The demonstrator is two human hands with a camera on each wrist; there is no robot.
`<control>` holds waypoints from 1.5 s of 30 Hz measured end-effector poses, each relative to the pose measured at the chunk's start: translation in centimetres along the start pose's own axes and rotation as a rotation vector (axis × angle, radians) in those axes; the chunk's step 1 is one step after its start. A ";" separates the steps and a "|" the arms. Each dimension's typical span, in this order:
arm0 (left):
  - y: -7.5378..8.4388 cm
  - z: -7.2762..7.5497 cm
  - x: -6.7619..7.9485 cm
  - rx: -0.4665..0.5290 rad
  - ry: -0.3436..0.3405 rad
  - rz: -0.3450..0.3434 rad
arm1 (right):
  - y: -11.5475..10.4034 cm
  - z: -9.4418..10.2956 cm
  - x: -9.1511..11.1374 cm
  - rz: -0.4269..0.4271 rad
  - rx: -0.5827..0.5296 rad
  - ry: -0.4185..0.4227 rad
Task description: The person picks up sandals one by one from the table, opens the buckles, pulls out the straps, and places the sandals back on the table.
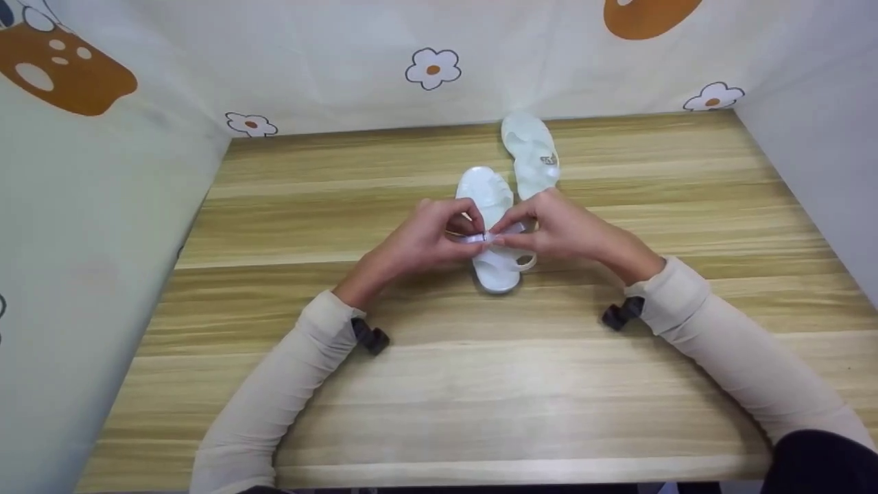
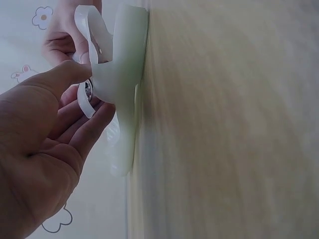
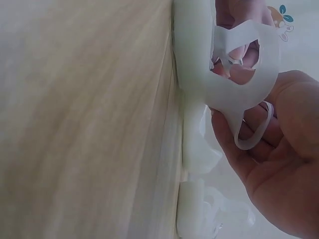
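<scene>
A white sandal lies sole down on the wooden table, toe pointing away, between both hands. My left hand pinches its ankle strap from the left side, by a small metal buckle. The free strap end hangs between thumb and fingers in the left wrist view. From the other side, my right hand pinches the strap close to the left fingertips. In the right wrist view, a loop of strap curves out by the right fingers. Fingers partly hide the buckle.
A second white sandal, with a small dark ornament, lies farther back near the wall. Patterned cloth walls with flowers enclose the table at the back and sides. A dark wrist camera hangs beneath the left cuff.
</scene>
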State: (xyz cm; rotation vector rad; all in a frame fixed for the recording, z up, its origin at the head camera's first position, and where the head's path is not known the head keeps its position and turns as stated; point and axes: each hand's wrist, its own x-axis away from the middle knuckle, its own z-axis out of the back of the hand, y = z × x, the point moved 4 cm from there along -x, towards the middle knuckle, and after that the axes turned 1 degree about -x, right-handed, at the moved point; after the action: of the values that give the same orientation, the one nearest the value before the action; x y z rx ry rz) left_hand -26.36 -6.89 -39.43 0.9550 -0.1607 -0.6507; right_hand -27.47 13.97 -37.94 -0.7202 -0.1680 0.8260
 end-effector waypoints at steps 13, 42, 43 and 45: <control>-0.2 -0.1 0.0 0.052 -0.002 -0.023 | 0.5 0.7 0.1 0.009 0.004 -0.069; -0.2 -0.1 0.0 0.028 -0.004 -0.019 | 0.1 0.5 0.0 0.047 -0.022 0.006; -0.2 -0.1 0.0 0.029 -0.003 -0.019 | 0.2 0.5 0.0 0.036 -0.029 0.003; -0.3 0.0 0.0 0.027 -0.001 -0.015 | 0.4 0.6 0.0 0.024 -0.041 0.000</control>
State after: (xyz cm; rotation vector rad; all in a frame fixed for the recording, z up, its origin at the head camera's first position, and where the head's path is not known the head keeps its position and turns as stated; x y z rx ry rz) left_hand -26.50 -6.96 -39.67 0.9824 -0.1642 -0.6640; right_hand -27.89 14.44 -37.75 -0.7616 -0.1768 0.8469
